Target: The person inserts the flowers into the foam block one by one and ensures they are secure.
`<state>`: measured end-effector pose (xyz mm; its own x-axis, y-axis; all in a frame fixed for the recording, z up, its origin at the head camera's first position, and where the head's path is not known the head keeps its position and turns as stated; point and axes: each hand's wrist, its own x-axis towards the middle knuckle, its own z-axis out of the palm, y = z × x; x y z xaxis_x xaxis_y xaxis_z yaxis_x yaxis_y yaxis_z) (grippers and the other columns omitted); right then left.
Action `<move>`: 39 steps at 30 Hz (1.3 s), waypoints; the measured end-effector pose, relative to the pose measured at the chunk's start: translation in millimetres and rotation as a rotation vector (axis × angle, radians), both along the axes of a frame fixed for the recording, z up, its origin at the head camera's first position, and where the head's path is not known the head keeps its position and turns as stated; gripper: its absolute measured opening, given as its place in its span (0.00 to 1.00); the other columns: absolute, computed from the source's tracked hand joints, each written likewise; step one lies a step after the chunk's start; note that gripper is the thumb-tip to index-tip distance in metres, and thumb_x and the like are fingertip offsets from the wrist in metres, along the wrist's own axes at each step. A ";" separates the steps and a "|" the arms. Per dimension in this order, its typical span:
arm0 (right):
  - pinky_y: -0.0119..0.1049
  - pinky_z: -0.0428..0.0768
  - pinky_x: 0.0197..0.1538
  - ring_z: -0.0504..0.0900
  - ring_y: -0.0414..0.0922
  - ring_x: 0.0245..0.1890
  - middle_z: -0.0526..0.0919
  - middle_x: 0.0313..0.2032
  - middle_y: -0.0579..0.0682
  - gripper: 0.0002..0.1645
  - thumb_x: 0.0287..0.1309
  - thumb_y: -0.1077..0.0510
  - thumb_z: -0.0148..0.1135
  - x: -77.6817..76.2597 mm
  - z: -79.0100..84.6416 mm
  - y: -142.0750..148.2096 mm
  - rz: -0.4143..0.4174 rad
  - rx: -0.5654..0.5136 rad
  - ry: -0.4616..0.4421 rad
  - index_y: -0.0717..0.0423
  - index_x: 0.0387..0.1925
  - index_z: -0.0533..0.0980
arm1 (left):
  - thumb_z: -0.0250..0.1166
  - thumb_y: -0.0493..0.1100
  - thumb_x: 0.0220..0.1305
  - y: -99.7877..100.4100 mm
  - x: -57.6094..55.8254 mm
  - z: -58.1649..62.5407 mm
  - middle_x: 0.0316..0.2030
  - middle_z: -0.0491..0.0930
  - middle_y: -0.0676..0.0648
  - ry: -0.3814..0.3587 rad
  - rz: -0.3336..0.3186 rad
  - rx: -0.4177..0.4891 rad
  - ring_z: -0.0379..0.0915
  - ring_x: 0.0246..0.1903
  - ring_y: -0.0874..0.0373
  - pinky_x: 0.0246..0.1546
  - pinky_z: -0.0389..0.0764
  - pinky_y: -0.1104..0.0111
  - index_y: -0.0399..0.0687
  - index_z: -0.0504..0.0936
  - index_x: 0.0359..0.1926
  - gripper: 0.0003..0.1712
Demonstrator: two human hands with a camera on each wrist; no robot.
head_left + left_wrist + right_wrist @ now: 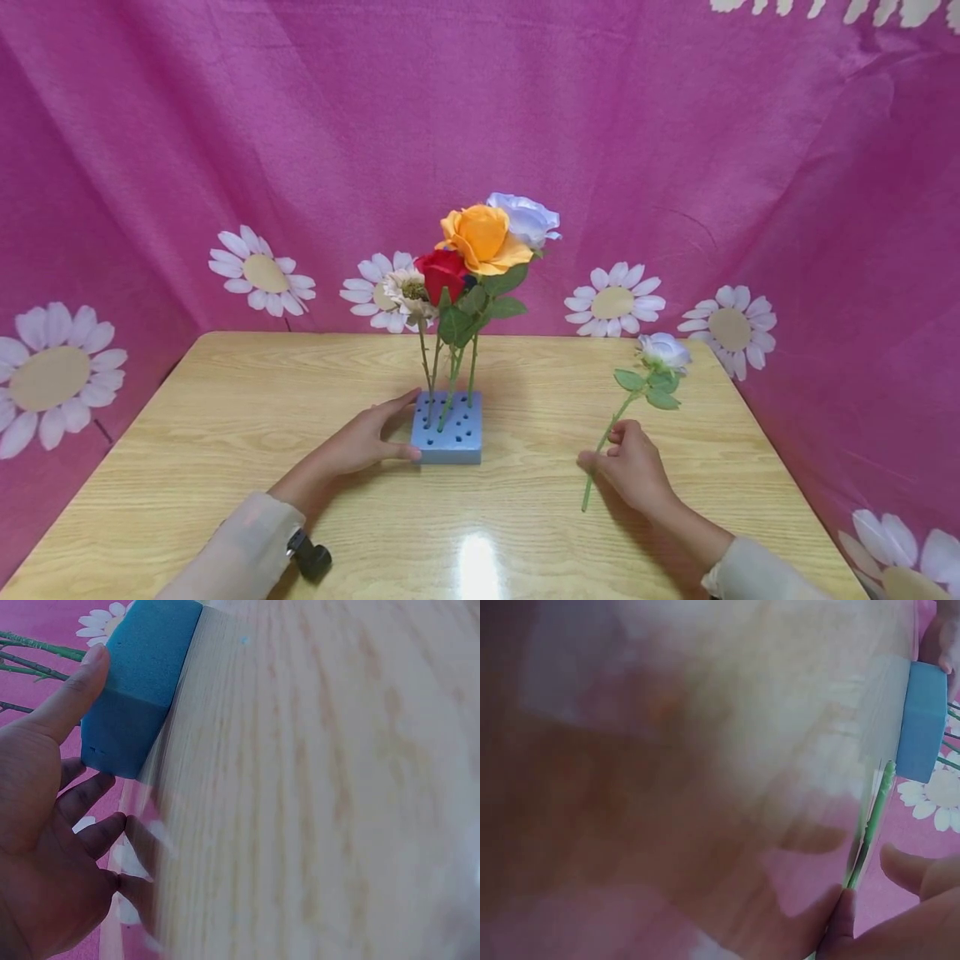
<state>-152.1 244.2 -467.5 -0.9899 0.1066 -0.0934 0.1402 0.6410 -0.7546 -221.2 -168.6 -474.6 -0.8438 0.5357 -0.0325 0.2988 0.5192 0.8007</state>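
Note:
My left hand (367, 437) holds the left side of a blue foam block (450, 457) with holes in its top. Its thumb lies at the front corner and a finger at the back. The block (139, 690) is flat-sided and stands on the table. In its holes stand a red rose (442, 275), an orange rose (480, 240), a pale lilac rose (525, 218) and a cream flower (409, 292). At the right, a second lilac rose (665, 352) lies on the table. My right hand (633, 471) is at its stem (876, 814), a finger touching it and the thumb apart.
A wooden table (300, 375) carries everything. A pink curtain (375, 125) with white daisies rises behind it and along both sides. A black strap piece (309, 557) hangs at the left sleeve (243, 546).

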 end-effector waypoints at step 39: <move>0.39 0.76 0.37 0.75 0.50 0.34 0.77 0.36 0.58 0.19 0.59 0.64 0.59 -20.4 17.2 14.4 0.049 -0.091 -0.186 0.75 0.48 0.71 | 0.78 0.56 0.57 0.7 0.1 -0.7 0.76 0.63 0.40 -0.002 0.001 0.005 0.50 0.78 0.40 0.76 0.49 0.38 0.46 0.51 0.82 0.62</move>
